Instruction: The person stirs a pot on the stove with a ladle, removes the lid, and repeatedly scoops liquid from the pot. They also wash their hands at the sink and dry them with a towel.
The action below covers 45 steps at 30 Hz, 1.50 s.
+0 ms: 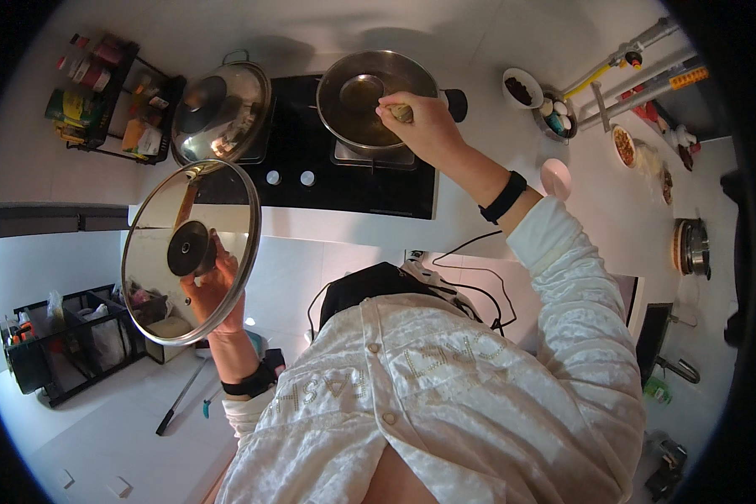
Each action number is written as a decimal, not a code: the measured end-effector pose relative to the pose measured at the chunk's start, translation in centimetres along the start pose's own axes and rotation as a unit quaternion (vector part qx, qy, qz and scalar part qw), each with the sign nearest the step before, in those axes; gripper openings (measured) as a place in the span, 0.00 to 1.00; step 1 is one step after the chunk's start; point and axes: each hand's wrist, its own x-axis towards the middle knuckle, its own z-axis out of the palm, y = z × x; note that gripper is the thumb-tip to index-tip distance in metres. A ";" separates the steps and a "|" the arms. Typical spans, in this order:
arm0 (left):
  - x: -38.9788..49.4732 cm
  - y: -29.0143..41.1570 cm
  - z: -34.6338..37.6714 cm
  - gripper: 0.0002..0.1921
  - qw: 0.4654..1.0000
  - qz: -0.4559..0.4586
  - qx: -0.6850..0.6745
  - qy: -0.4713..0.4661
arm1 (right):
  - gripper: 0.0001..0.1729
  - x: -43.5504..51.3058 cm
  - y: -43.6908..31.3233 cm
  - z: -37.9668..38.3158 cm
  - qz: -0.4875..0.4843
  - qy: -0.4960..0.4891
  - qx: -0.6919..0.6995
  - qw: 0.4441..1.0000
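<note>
My left hand grips the black knob of a round glass lid with a metal rim. The lid is tilted up beside the stove, and I see those fingers through the glass. My right hand is closed around the handle end of a metal ladle. Its bowl sits inside a steel pot holding a yellowish liquid. The pot stands on the right burner of a black glass cooktop; a dark side handle sticks out to its right.
A pan under a domed steel lid covers the left burner. Left of it stands a black rack of bottles and packets. A white bowl, a metal bowl with eggs and a pink bowl sit right. A black cable hangs at the counter front.
</note>
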 end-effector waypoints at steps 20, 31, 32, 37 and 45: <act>1.7 -1.4 1.3 0.26 0.999 -0.025 -0.021 0.006 | 0.16 -2.5 0.0 0.6 -0.047 -0.012 0.003 0.999; 2.0 -1.7 1.7 0.25 0.998 -0.037 -0.050 -0.009 | 0.14 -3.2 0.3 0.6 -0.053 -0.012 0.005 0.999; 2.1 -1.7 1.7 0.26 0.998 -0.039 -0.047 -0.009 | 0.14 -3.3 0.3 0.6 -0.056 -0.011 0.005 0.998; 2.1 -1.8 1.7 0.26 0.998 -0.042 -0.044 0.002 | 0.13 -3.6 0.4 0.4 -0.034 -0.036 0.001 0.999; 2.3 -2.1 1.7 0.27 0.999 -0.040 -0.024 0.002 | 0.14 -3.8 0.7 0.4 -0.060 -0.030 -0.001 0.998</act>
